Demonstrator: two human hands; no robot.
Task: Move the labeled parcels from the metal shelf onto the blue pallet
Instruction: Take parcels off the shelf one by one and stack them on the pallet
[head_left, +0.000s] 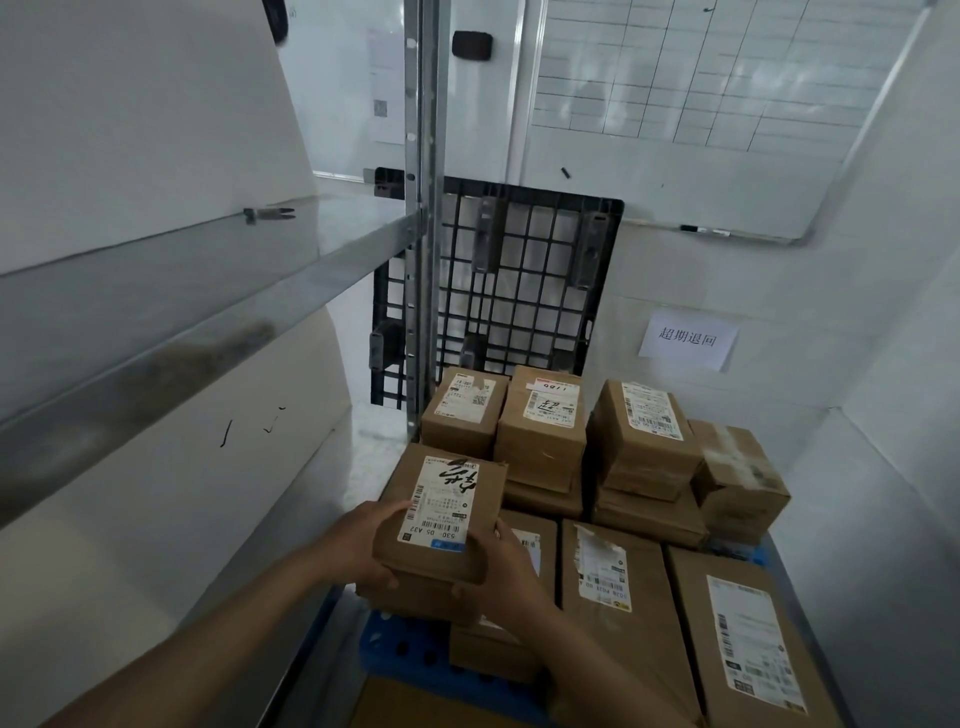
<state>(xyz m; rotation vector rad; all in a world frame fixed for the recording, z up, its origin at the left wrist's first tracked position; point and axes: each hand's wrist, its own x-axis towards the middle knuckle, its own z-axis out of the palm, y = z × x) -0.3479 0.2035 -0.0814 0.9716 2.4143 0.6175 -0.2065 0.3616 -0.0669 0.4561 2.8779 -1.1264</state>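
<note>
Dim, soft light; warped edges.

Brown cardboard parcel with white barcode label, blue pallet, black grid pallet, grey metal shelf

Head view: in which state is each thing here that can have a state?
Brown cardboard parcel with white label, held by both hands above the pallet.
Left hand, grips the parcel's left side.
Right hand, grips its right side.
Blue plastic pallet, loaded with other brown parcels.
Black plastic grid pallet, stands upright on its edge.
</note>
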